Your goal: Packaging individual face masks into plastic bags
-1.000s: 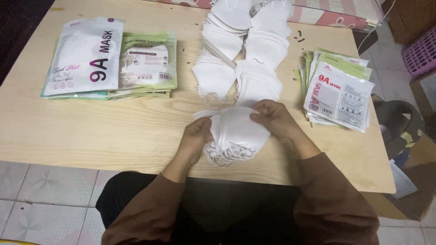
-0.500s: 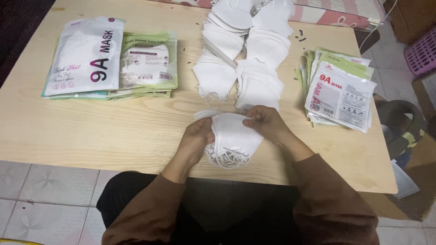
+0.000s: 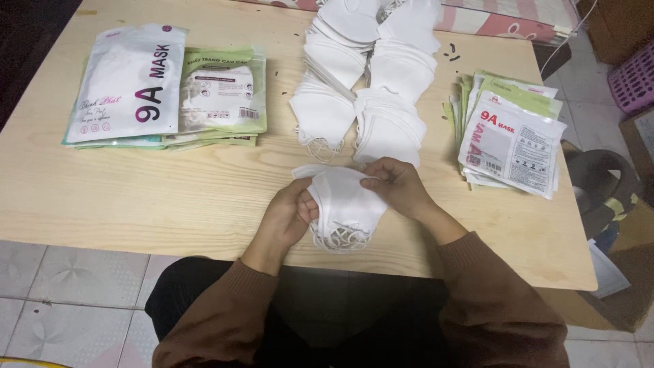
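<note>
A small stack of white folded face masks (image 3: 343, 204) lies near the front edge of the wooden table (image 3: 136, 191), ear loops hanging toward me. My left hand (image 3: 289, 215) grips the stack's left edge. My right hand (image 3: 398, 185) pinches its upper right corner. Both sleeves are brown. Just beyond my hands lie two long rows of loose white masks (image 3: 368, 75), overlapping up the middle of the table.
Filled mask packets, white and green, are piled at the far left (image 3: 163, 88). Flat empty packets are stacked at the right (image 3: 511, 133). A pink basket (image 3: 633, 75) and a dark stool (image 3: 599, 177) stand on the floor beyond the table's right edge.
Both hands have drawn the mask stack slightly tighter and shifted a little; my right hand has moved from the stack's top toward its upper right corner.
</note>
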